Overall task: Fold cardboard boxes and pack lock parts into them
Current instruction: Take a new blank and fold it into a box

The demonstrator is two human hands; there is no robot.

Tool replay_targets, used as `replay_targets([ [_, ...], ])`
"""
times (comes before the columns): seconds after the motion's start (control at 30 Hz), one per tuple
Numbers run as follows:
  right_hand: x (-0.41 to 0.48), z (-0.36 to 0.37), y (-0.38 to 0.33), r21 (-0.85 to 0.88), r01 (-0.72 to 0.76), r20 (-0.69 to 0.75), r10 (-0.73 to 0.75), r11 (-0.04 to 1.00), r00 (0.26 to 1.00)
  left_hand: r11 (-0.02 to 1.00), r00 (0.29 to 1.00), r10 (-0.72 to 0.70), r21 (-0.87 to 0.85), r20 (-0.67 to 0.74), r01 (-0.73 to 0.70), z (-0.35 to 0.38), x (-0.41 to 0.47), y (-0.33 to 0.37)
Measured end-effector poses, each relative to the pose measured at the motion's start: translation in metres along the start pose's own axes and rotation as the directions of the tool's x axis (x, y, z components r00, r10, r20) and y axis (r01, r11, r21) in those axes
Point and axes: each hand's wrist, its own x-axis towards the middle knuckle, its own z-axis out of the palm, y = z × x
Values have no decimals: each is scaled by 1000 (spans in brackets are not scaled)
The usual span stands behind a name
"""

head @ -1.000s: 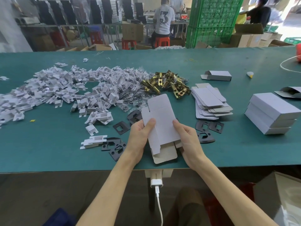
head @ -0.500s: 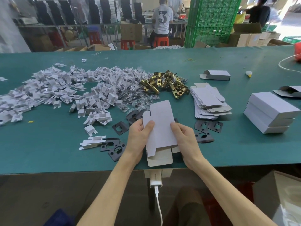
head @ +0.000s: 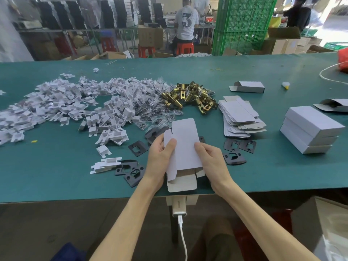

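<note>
the left hand [head: 160, 161] and the right hand [head: 212, 162] hold a flat white box [head: 185, 146] by its 2 sides, thumbs on top, over the near edge of the green table [head: 56, 176]. black plates [head: 239, 146] lie beside the hands. farther back are a pile of white bits [head: 66, 108], gold lock parts [head: 190, 97], a stack of flat boxes [head: 239, 117] and 3 closed boxes [head: 310, 129].

— What's nearest you?
— A white cable [head: 182, 234] hanging under the green table [head: 56, 176], nearer me than my left hand [head: 159, 159] and my right hand [head: 211, 162].
— And far beyond them?
— Someone in a white shirt [head: 186, 21] sits on a red stool [head: 184, 48]. Green crates [head: 243, 21] stand stacked just to the right.
</note>
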Motion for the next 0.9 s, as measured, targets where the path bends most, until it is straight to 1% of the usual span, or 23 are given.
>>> replay_targets([
  [0.1,-2,0,-4,8,32,33,-32,999,999,999,998,-4,-46,-61,2,1,0,2],
  [0.17,-2,0,-7,60,37,62,-41,997,997,998,997,-6,-55,-74,2,1,0,3],
  [0.37,-1,-5,-8,186,18,183,-53,982,982,1000,1000,-8,-24,-7,8,3,-1,6],
  [0.47,0,-5,-5,179,31,209,-69,983,975,1000,999,18,-3,36,-18,2,-2,6],
  [0.6,0,-5,-3,176,29,189,-63,984,980,998,998,42,41,54,-44,1,-4,5],
  [0.73,0,-6,-2,217,-12,165,-24,976,986,999,999,28,41,45,-30,0,-3,4],
  [0.9,0,-5,-2,230,-32,121,4,973,993,1000,1000,11,22,26,-11,1,-5,7],
])
